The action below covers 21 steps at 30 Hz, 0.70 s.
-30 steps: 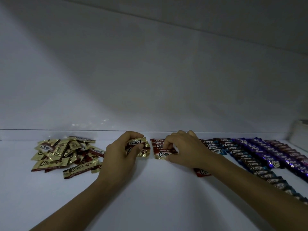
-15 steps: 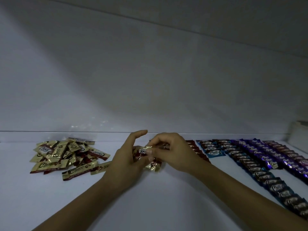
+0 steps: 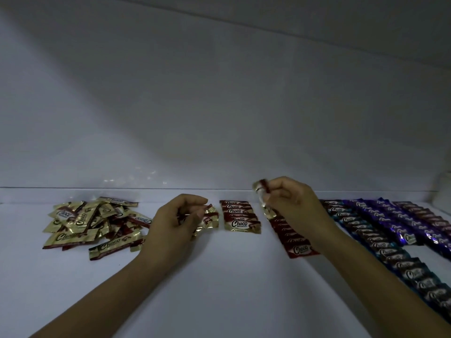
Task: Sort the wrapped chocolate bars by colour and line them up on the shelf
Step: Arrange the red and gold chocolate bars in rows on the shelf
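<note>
On the shelf [image 3: 219, 293] I see my left hand [image 3: 174, 222] curled round a few gold bars [image 3: 209, 217], beside the loose pile [image 3: 90, 223]. Farther back, my right hand [image 3: 294, 206] pinches 1 bar [image 3: 262, 195] above the red row [image 3: 296, 248].

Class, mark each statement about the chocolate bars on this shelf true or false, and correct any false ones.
1. The right hand holds a bar above the shelf. True.
2. The loose pile lies at the shelf's right end. False: it lies at the left end.
3. The left hand is empty. False: it holds gold-wrapped bars.
4. The blue row lies to the right of the red row. True.
</note>
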Each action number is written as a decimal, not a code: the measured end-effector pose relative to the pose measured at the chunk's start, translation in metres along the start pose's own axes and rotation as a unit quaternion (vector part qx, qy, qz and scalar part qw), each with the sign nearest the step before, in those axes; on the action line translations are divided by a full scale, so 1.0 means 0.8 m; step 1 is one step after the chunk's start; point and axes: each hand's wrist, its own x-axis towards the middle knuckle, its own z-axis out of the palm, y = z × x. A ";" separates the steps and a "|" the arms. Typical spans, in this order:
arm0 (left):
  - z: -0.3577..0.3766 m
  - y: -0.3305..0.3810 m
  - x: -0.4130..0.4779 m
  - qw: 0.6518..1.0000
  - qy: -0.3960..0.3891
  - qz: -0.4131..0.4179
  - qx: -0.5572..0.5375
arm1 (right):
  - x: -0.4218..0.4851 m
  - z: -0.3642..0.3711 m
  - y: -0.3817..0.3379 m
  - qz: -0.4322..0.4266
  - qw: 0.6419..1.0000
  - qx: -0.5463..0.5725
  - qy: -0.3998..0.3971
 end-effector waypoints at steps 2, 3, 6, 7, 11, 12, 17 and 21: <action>0.000 0.000 0.000 1.000 0.002 0.007 0.005 | -0.001 0.006 0.007 -0.037 0.988 -0.134 -0.064; 0.000 0.000 0.000 1.000 0.000 0.009 0.006 | -0.003 0.011 0.010 -0.047 0.980 -0.174 -0.084; 0.001 -0.001 0.001 1.000 -0.003 0.014 0.015 | -0.001 0.021 0.021 -0.069 0.971 -0.208 -0.097; 0.001 -0.001 0.001 1.000 -0.004 0.014 0.018 | 0.001 0.023 0.024 -0.079 0.968 -0.220 -0.091; 0.001 -0.002 0.001 1.000 -0.001 0.013 0.016 | 0.009 0.030 0.033 -0.123 0.955 -0.263 -0.056; 0.001 -0.002 0.001 1.000 -0.001 0.014 0.018 | 0.010 0.032 0.034 -0.132 0.953 -0.267 -0.055; 0.001 -0.002 0.000 1.000 -0.002 0.015 0.010 | 0.014 0.035 0.036 -0.146 0.943 -0.297 -0.044; 0.001 -0.002 0.000 1.000 -0.002 0.017 0.012 | 0.012 0.030 0.042 -0.152 0.939 -0.307 -0.030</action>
